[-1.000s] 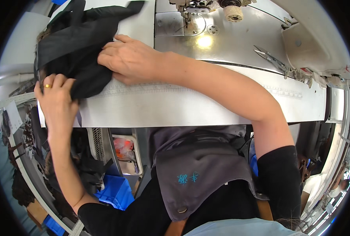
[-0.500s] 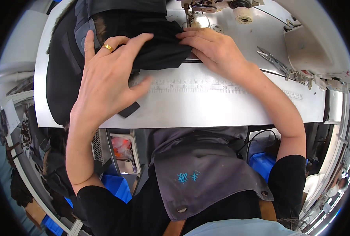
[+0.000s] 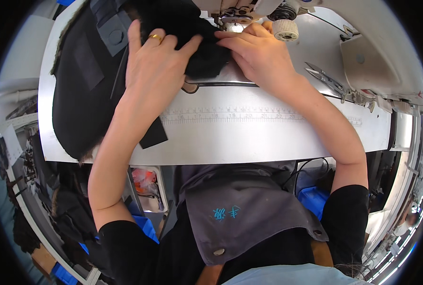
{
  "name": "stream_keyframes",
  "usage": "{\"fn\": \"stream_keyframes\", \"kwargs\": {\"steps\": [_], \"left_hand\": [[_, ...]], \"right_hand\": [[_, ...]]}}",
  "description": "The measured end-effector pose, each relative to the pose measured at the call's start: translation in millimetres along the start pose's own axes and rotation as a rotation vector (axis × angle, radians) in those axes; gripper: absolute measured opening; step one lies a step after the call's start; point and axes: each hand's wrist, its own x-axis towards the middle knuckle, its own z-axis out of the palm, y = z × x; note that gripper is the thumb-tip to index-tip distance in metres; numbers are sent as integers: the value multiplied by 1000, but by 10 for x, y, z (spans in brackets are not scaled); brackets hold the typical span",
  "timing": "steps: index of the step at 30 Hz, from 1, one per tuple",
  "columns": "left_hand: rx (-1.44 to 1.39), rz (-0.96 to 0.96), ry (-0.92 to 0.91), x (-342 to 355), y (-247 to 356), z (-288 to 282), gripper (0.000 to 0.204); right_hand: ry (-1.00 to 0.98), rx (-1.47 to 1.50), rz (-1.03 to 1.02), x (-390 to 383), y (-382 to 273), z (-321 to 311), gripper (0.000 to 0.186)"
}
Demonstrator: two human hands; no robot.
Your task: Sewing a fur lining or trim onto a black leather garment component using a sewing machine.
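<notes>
A black garment (image 3: 80, 116) with a furry edge spreads over the left of the sewing table, its bunched part reaching to the needle area of a sewing machine (image 3: 242, 10). My left hand (image 3: 156, 66), a gold ring on one finger, rests on the black cloth with its fingers spread. Close to the needle, my right hand (image 3: 266, 57) has its fingers pinched at the cloth's right edge; its fingertips are partly hidden. A grey tab with a round snap (image 3: 116, 36) lies beyond my left fingers. A small black strip (image 3: 153, 135) sticks out beside my left forearm.
Metal scissors (image 3: 324, 77) lie on the table right of my right hand. A ruler scale (image 3: 230, 114) runs along the metal tabletop (image 3: 249, 145). A white knob (image 3: 285, 30) hangs from the machine. Below the table edge are a tray (image 3: 149, 187) and blue bins (image 3: 313, 199).
My left hand has moved right and slightly up across the cloth. The bunched cloth has shifted up toward the machine, and my right hand has come slightly nearer the needle, its fingers more curled.
</notes>
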Motion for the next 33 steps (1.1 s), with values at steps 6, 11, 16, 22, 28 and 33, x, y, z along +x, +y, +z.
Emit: {"fn": "stream_keyframes", "kwargs": {"steps": [6, 11, 16, 22, 28, 33], "left_hand": [[-91, 86, 116, 202, 34, 136, 48], [-99, 76, 172, 212, -10, 216, 48], [-192, 39, 112, 7, -14, 99, 54], [-41, 98, 38, 167, -81, 161, 53], [-121, 135, 164, 259, -63, 254, 39], [-202, 173, 281, 177, 154, 141, 32]], "right_hand": [[20, -211, -49, -119, 193, -123, 22], [-7, -271, -44, -65, 174, -129, 25], [28, -86, -83, -98, 163, -81, 17], [31, -169, -54, -36, 143, -21, 21], [4, -373, -12, -59, 271, -150, 21], [-86, -404, 84, -377, 165, -502, 19]]}}
